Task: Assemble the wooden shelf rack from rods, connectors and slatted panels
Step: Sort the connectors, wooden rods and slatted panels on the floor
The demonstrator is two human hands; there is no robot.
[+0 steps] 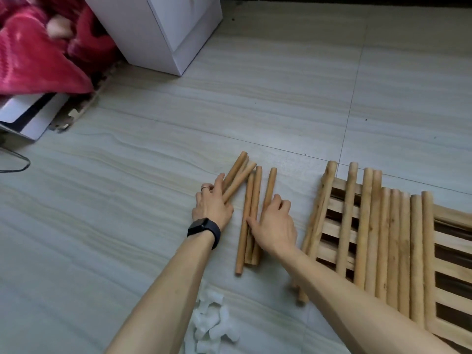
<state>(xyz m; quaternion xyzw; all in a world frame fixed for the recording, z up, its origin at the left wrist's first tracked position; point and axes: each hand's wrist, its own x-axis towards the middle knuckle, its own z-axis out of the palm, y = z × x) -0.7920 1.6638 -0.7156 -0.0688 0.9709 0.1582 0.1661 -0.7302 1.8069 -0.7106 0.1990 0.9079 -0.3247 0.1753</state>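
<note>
Short rods (251,198): pale bare wood, matt, smooth and rounded. Long rods (393,241): the same light wood, grain visible, knots and rougher patches noted. Slatted panels (337,227): flat unfinished wood, matt. Connectors (213,325): white, seemingly plastic, slightly translucent. Floor (255,103): large tiles, grey-green streaked print, low sheen. Cabinet (163,29): smooth white laminate. Blanket (33,54): red plush cloth. Watch (204,227): black, matt strap.

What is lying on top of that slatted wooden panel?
A row of long rods lies across the slatted panel. The right forearm hides their near ends.
</note>
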